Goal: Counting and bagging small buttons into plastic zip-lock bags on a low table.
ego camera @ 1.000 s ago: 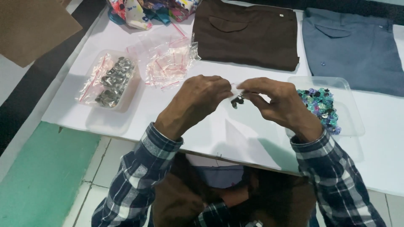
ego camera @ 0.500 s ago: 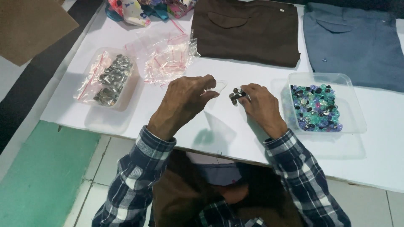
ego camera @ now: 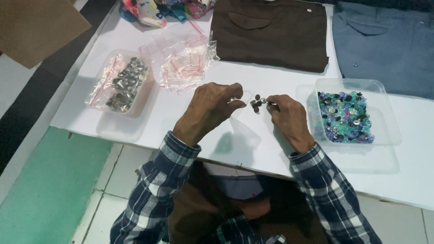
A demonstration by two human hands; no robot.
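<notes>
Above the white table (ego camera: 280, 149), a small cluster of dark metal buttons (ego camera: 256, 103) is pinched between the fingertips of both hands. The left hand (ego camera: 210, 108) is curled, thumb and forefinger closed at the cluster and at the mouth of a small clear bag (ego camera: 246, 96). The right hand (ego camera: 287, 115) is closed on the buttons from the other side. Just beside the right hand, a clear tray (ego camera: 384, 117) of blue and green beads (ego camera: 346, 117) is seen. Left of the hands, a second tray (ego camera: 140, 106) of silver buttons (ego camera: 126, 83) and a heap of empty zip bags (ego camera: 185, 61) are laid. Folded brown (ego camera: 271, 31) and grey-blue garments (ego camera: 384, 45) are spread at the far edge.
</notes>
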